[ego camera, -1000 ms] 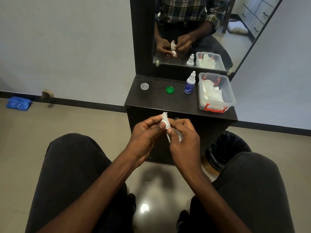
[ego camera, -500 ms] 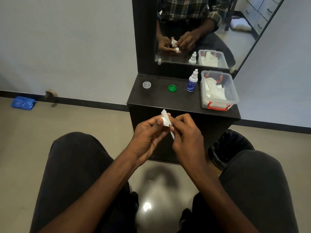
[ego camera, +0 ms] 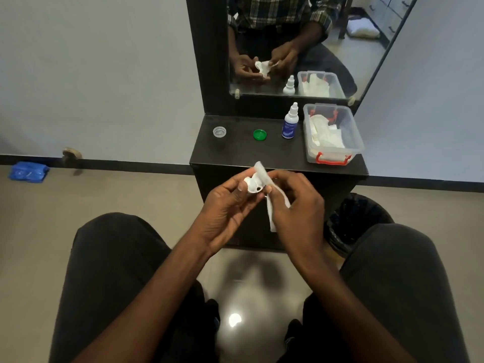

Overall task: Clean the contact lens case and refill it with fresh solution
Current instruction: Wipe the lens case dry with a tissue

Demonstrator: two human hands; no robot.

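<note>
Head view: at frame centre, the left hand (ego camera: 230, 203) pinches the white lens case (ego camera: 252, 185) between thumb and fingers, palm turned inward. The right hand (ego camera: 296, 203) grips a tissue (ego camera: 273, 205), pressing one end against the case. Compared with the earlier frame, the case's underside is now exposed and the tissue hangs lower. On the shelf (ego camera: 262, 155) above stand a clear cap (ego camera: 219, 132), green cap (ego camera: 260, 134), bottle (ego camera: 290, 124) and box (ego camera: 332, 132). The case wells are hidden.

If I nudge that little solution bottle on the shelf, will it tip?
Probably, quite easily: the solution bottle stands upright, tall and narrow on a small base. It looks like light plastic, so likely slides on the smooth dark shelf or topples. Once down, its round body could roll.
</note>
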